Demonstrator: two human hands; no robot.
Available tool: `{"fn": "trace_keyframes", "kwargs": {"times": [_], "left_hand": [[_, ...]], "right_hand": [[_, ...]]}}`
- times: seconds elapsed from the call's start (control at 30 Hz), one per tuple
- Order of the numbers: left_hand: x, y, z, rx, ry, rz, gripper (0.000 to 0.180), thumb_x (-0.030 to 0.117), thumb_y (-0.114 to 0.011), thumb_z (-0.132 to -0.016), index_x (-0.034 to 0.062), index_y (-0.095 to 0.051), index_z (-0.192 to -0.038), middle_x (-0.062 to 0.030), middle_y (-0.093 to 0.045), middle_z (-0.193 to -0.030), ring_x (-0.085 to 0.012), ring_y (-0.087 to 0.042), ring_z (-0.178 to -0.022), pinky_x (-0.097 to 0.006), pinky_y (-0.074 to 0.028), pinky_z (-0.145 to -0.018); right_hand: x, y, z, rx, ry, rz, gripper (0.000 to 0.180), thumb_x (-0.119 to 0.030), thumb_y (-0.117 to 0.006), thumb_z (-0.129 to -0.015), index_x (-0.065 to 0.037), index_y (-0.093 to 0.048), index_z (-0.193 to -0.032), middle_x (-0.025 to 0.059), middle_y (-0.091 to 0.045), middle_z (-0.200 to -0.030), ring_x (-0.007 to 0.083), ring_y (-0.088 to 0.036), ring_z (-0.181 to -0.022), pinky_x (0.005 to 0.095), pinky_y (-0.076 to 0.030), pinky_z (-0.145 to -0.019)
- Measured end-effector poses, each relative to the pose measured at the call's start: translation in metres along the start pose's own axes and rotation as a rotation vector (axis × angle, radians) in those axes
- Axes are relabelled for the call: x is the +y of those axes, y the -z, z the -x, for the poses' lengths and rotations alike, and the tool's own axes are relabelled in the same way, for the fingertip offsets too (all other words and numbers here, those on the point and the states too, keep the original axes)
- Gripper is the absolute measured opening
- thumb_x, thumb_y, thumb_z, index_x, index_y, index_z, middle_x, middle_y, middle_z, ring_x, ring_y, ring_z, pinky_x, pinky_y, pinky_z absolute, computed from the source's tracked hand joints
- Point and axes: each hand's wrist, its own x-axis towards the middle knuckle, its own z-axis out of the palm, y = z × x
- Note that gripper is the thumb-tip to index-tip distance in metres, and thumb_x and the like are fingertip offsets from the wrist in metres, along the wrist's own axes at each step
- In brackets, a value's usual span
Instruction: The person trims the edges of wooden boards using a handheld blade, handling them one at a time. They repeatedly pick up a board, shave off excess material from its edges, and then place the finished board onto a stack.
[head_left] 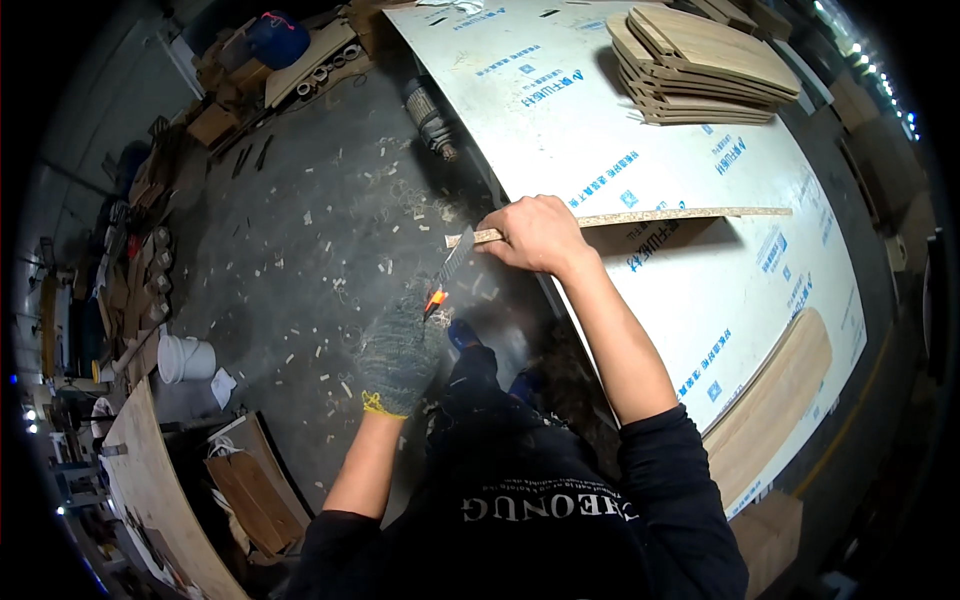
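Observation:
My left hand (400,345), in a grey knit glove with a yellow cuff, is closed around an orange-and-black handle. From it rises a grey, pointed tool that looks like a flat file (456,256), its tip against the near-left end of a board. My bare right hand (540,235) grips that particleboard panel (660,215) close to this end, fingers wrapped over it. Seen edge-on, the panel shows its speckled core and extends right across the worktable (560,120); its left end overhangs the table's edge. The board's faces are mostly hidden.
Curved wood-grain panels (700,65) are stacked at the table's far right; another panel (775,400) lies near its right edge. Pale scraps litter the floor (290,260). A white bucket (187,358) stands left, beyond a wooden board (160,480). A cylindrical motor-like thing (430,120) sits beside the table.

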Motion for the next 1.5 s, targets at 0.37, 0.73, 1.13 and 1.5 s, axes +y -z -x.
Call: {"fn": "trace_keyframes", "kwargs": {"times": [0.37,0.73,1.13,1.5], "left_hand": [[0.003,-0.001,0.005,0.036,0.047,-0.036,0.043,0.024,-0.062,-0.089,0.0054,-0.056,-0.127,-0.0179,-0.065,-0.11,-0.0366,-0.063,-0.094,-0.044,-0.05,-0.08],[0.004,0.01,-0.001,0.027,0.015,-0.005,0.046,0.024,-0.062,-0.087,0.0065,-0.054,-0.129,-0.0174,-0.064,-0.113,-0.0364,-0.064,-0.095,-0.043,-0.051,-0.081],[-0.017,0.004,-0.035,0.013,0.107,-0.023,0.044,0.027,-0.061,-0.089,0.0064,-0.056,-0.127,-0.0184,-0.064,-0.113,-0.0348,-0.061,-0.105,-0.044,-0.05,-0.086],[-0.076,-0.075,0.006,-0.183,0.573,0.582,0.04,0.036,-0.051,-0.095,0.0029,-0.061,-0.116,-0.0213,-0.065,-0.102,-0.0378,-0.062,-0.091,-0.044,-0.048,-0.078]], "right_hand": [[0.001,0.002,-0.006,0.015,0.001,0.001,0.032,-0.045,-0.068,-0.081,-0.019,-0.075,-0.097,0.0108,-0.07,-0.078,0.0316,-0.067,-0.082,0.0429,-0.051,-0.076],[0.001,0.005,-0.007,-0.01,-0.018,-0.008,0.032,-0.045,-0.068,-0.081,-0.016,-0.073,-0.091,0.0118,-0.07,-0.079,0.0321,-0.067,-0.083,0.0434,-0.051,-0.077],[0.002,0.001,0.001,0.006,-0.01,-0.011,0.03,-0.043,-0.068,-0.081,-0.017,-0.074,-0.096,0.0109,-0.07,-0.081,0.0302,-0.068,-0.082,0.0423,-0.052,-0.075],[-0.001,-0.169,0.076,0.176,-0.067,-0.077,0.042,-0.006,-0.06,-0.08,-0.018,-0.062,-0.12,0.0052,-0.054,-0.133,0.0292,-0.046,-0.13,0.0519,-0.041,-0.102]]}}
